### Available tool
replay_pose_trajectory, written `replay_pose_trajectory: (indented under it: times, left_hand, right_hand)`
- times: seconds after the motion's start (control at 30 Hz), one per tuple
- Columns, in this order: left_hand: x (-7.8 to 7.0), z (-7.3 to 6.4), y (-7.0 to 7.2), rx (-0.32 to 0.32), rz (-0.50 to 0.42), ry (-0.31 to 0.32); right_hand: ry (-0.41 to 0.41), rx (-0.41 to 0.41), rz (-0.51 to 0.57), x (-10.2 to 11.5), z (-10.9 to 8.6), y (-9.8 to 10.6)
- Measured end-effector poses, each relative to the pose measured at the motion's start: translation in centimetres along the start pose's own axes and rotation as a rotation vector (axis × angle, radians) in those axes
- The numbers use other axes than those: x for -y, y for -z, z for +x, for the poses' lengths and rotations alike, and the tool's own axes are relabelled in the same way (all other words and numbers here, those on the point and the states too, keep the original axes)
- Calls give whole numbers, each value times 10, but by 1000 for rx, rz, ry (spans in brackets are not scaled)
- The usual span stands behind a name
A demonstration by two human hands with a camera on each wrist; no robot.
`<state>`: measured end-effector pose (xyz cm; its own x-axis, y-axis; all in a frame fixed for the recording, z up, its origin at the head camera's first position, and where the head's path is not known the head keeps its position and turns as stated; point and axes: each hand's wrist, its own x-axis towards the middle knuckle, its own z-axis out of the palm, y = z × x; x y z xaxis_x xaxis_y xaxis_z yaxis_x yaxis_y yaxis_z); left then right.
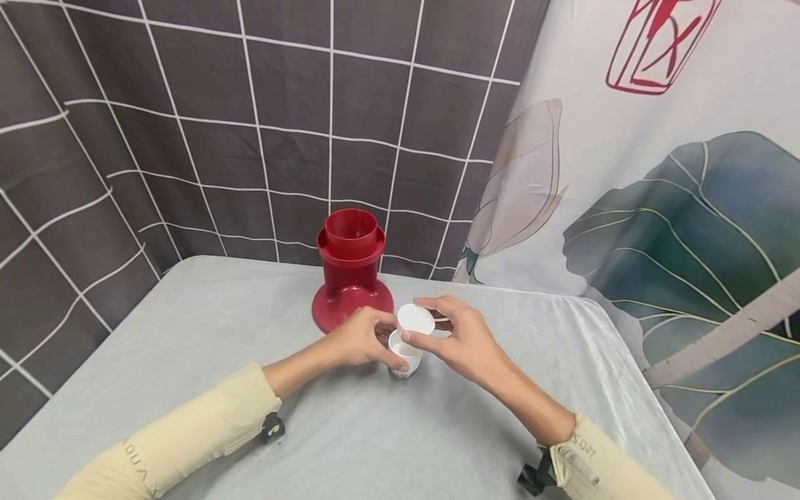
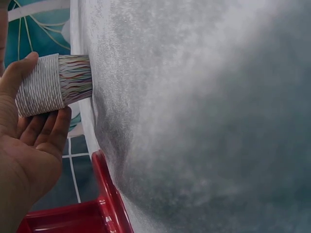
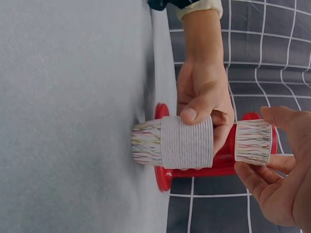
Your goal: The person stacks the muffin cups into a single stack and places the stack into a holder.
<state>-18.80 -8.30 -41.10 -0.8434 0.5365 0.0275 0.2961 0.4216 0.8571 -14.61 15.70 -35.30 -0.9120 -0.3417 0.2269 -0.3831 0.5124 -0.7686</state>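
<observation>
A stack of nested white paper cups (image 3: 187, 142) with coloured streaks stands upright on the cloth-covered table. My left hand (image 1: 365, 338) grips it round the upper part, thumb on the near side and fingers on the far side, as the left wrist view also shows. Just above the stack's mouth, my right hand (image 1: 459, 340) holds one matching paper cup (image 3: 253, 142) between thumb and fingers. In the head view this cup (image 1: 415, 318) overlaps the back of the stack's opening (image 1: 400, 343).
Right behind the hands stands a red plastic stand (image 1: 351, 278) with a round base and an open tube on top. Dark cloth with a white grid (image 1: 287, 90) hangs along the table's back and left; leaf-patterned cloth (image 1: 687, 208) hangs at the right.
</observation>
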Motion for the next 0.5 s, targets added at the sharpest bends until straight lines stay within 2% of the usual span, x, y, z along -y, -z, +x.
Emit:
replay_pose_trajectory:
  times: [0.5]
  left_hand:
    - [0,0,-1,11,-35,10]
  right_hand:
    - [7,36,-15,-3,-3,-8]
